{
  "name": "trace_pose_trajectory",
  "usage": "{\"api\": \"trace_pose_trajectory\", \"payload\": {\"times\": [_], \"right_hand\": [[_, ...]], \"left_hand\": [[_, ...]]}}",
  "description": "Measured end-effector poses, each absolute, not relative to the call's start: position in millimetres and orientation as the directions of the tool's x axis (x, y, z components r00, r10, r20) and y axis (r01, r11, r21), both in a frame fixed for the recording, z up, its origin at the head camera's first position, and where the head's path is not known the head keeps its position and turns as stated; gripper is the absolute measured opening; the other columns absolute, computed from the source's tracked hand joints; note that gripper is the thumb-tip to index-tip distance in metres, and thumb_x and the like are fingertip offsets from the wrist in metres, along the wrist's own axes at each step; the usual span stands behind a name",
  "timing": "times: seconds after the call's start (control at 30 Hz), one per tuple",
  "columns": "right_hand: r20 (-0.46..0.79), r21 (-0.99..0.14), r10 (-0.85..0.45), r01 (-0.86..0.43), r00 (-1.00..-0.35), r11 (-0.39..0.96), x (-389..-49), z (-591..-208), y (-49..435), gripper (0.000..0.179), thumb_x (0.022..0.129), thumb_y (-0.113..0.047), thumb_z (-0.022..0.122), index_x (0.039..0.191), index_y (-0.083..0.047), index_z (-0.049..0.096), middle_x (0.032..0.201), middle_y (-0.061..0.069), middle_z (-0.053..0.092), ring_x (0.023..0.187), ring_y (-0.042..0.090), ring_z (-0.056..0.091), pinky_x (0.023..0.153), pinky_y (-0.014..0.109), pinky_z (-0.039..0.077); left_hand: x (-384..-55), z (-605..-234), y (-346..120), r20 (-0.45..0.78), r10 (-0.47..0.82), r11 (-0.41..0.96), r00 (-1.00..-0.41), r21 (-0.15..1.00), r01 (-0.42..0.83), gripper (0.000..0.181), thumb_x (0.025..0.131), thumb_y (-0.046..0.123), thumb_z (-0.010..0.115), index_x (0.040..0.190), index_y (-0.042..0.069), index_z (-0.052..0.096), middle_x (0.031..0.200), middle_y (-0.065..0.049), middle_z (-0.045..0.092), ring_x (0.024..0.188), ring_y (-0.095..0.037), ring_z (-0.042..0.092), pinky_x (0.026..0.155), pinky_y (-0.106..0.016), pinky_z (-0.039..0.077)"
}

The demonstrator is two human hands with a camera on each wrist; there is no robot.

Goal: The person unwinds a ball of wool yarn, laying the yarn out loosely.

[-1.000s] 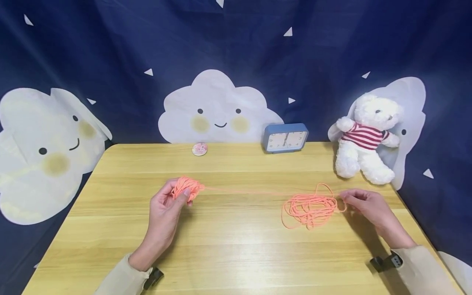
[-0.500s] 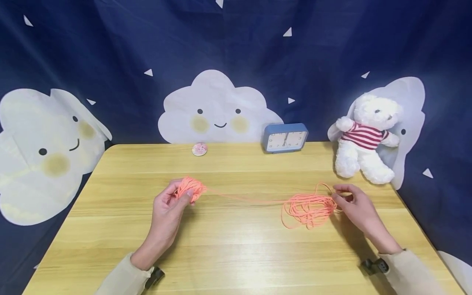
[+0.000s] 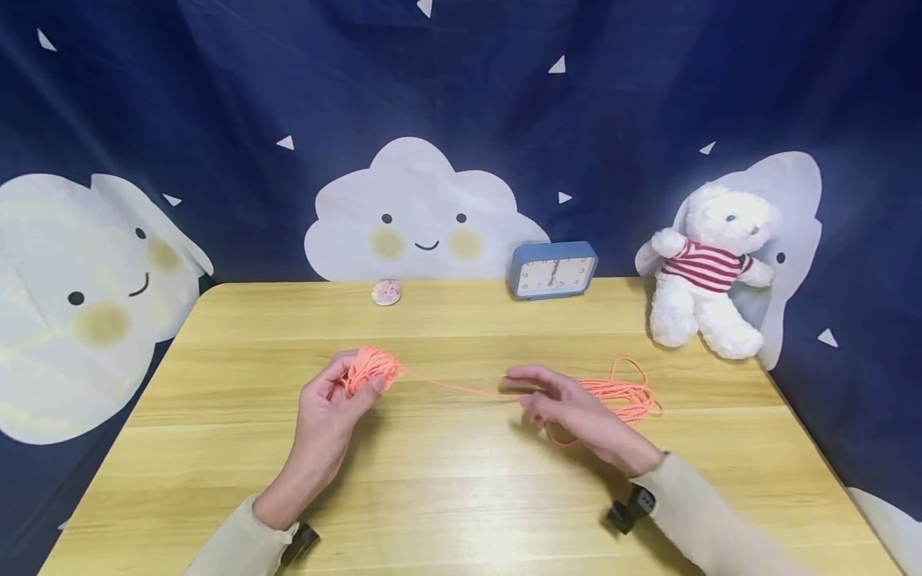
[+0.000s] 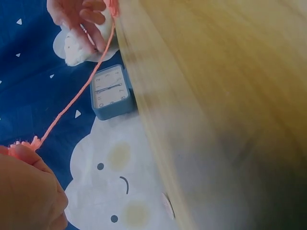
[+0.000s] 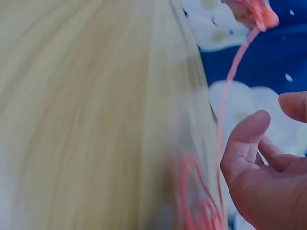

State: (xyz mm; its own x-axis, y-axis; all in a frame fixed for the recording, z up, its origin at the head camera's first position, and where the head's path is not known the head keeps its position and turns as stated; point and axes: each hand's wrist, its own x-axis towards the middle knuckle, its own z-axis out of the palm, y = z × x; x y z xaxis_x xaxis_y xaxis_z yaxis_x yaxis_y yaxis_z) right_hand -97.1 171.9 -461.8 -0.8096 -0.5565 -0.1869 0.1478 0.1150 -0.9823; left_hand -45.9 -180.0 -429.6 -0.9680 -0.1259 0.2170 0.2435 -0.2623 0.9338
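In the head view my left hand [image 3: 324, 424] grips a wound bundle of coral-orange yarn [image 3: 372, 366], thumb across its near side. A single strand [image 3: 461, 389] runs from the bundle rightward toward a loose pile of the same yarn [image 3: 625, 392] on the table. My right hand [image 3: 579, 414] hovers by the strand and partly covers the pile. Seen from the right wrist, the thumb [image 5: 247, 132] and fingers of that hand stand apart with nothing between them, and the strand passes beside them. The left wrist view shows the strand [image 4: 72, 99] sagging slightly.
On the wooden table [image 3: 446, 496] a blue clock [image 3: 553, 270] and a round pink badge [image 3: 386, 292] stand near the back edge. A white teddy bear [image 3: 709, 272] in a striped shirt sits at the back right. Behind hangs a dark blue curtain [image 3: 475, 96] with clouds.
My right hand has left the far right side of the loose pile and moved left to the strand, its fingers now apart. The left hand, still holding the bundle, has shifted slightly right.
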Motion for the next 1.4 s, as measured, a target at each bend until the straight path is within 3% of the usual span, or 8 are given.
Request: {"api": "trace_pose_trajectory", "payload": {"times": [0.1, 0.27, 0.53, 0.7, 0.9, 1.07, 1.4], "right_hand": [[-0.174, -0.985, -0.609, 0.148, -0.774, 0.093, -98, -465, 151, 0.056, 0.107, -0.011, 0.065, 0.16, -0.002, 0.047, 0.16, 0.022, 0.051, 0.099, 0.029, 0.064, 0.079, 0.029, 0.058], [-0.168, -0.986, -0.631, 0.12, -0.757, 0.119, -97, -467, 131, 0.056, 0.105, -0.011, 0.069, 0.157, 0.001, 0.05, 0.155, 0.02, 0.057, 0.111, 0.038, 0.065, 0.085, 0.031, 0.06], [-0.187, -0.981, -0.623, 0.111, -0.76, 0.158, -95, -467, 124, 0.034, 0.106, -0.017, 0.071, 0.133, 0.005, 0.068, 0.114, 0.023, 0.072, 0.092, 0.025, 0.065, 0.073, 0.025, 0.058], [-0.139, -0.982, -0.517, 0.05, -0.845, 0.183, -89, -463, 135, 0.029, 0.108, -0.019, 0.069, 0.121, 0.007, 0.071, 0.1, 0.023, 0.07, 0.083, 0.022, 0.064, 0.068, 0.025, 0.056], [-0.113, -0.987, -0.35, 0.064, -0.93, 0.149, -84, -450, 162, 0.033, 0.108, -0.02, 0.07, 0.121, 0.01, 0.067, 0.097, 0.019, 0.067, 0.079, 0.02, 0.06, 0.063, 0.023, 0.05], [-0.068, -0.996, -0.245, 0.05, -0.967, 0.079, -81, -443, 189, 0.028, 0.11, -0.017, 0.067, 0.116, 0.01, 0.065, 0.087, 0.002, 0.063, 0.074, 0.012, 0.056, 0.064, 0.024, 0.051], [0.014, -1.0, -0.055, -0.013, -0.998, -0.02, -79, -441, 238, 0.011, 0.109, -0.005, 0.065, 0.107, 0.001, 0.074, 0.087, 0.001, 0.068, 0.075, 0.012, 0.06, 0.067, 0.023, 0.055]], "left_hand": [[-45, -430, -180, 0.208, -0.101, -0.266, -0.973, 0.937, 0.228, 0.035, 0.087, -0.025, 0.069, 0.121, -0.018, 0.065, 0.123, -0.016, 0.064, 0.108, -0.015, 0.068, 0.094, -0.025, 0.06], [-45, -431, -178, 0.196, -0.088, -0.25, -0.977, 0.945, 0.212, 0.036, 0.084, -0.028, 0.069, 0.119, -0.021, 0.062, 0.124, -0.017, 0.061, 0.109, -0.016, 0.068, 0.096, -0.027, 0.059], [-46, -432, -172, 0.208, -0.138, -0.193, -0.968, 0.953, 0.233, 0.022, 0.087, -0.027, 0.065, 0.109, -0.027, 0.062, 0.122, -0.015, 0.061, 0.113, -0.022, 0.061, 0.098, -0.024, 0.057], [-48, -432, -170, 0.224, -0.16, -0.145, -0.961, 0.958, 0.247, 0.018, 0.089, -0.024, 0.067, 0.107, -0.027, 0.065, 0.121, -0.013, 0.061, 0.118, -0.024, 0.057, 0.098, -0.021, 0.055], [-48, -434, -171, 0.236, -0.155, -0.086, -0.959, 0.964, 0.251, 0.021, 0.085, -0.021, 0.068, 0.106, -0.02, 0.069, 0.115, -0.01, 0.06, 0.112, -0.023, 0.056, 0.09, -0.019, 0.054], [-47, -435, -172, 0.24, -0.134, -0.087, -0.961, 0.964, 0.253, 0.023, 0.083, -0.021, 0.068, 0.106, -0.018, 0.07, 0.114, -0.011, 0.058, 0.11, -0.023, 0.055, 0.085, -0.018, 0.054], [-47, -435, -172, 0.251, -0.129, -0.125, -0.96, 0.956, 0.266, 0.014, 0.088, -0.018, 0.069, 0.102, -0.019, 0.068, 0.114, -0.013, 0.058, 0.111, -0.024, 0.055, 0.085, -0.019, 0.054]]}}
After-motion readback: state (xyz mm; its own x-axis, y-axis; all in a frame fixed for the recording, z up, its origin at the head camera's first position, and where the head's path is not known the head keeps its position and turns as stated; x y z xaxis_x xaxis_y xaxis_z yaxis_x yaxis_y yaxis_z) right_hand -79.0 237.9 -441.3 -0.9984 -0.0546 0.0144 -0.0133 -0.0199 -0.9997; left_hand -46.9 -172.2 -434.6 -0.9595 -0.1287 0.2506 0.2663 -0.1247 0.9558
